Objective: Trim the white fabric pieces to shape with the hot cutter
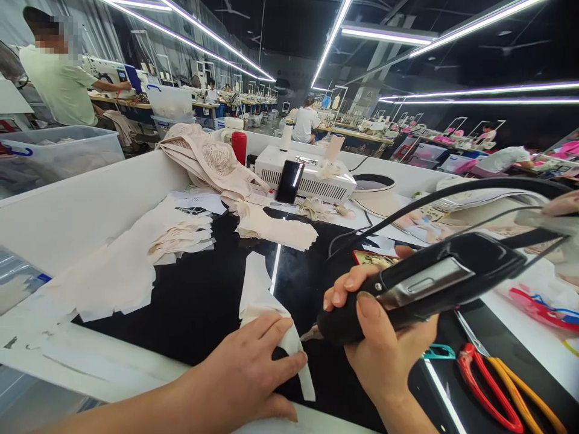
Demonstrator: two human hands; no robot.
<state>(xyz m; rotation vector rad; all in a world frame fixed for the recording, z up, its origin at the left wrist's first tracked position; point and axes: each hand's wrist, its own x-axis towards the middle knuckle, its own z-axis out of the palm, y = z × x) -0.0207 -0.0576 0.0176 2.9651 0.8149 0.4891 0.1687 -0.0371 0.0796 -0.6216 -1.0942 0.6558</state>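
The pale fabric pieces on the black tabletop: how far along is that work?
The layered stack of cream fabric pieces at left may be done or waiting. In hand, the left hand rests on a curved cream fabric strip, and the right hand grips a black, silver-trimmed handheld tool beside it. The loose cream fabric pieces farther back may remain; overall progress is unclear.

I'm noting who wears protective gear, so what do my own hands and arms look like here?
Your left hand and right hand are both bare, with no gloves. I see no rings, though part of the right one is hidden. No sleeve, watch or bracelet shows on the visible parts of your left forearm or right forearm.
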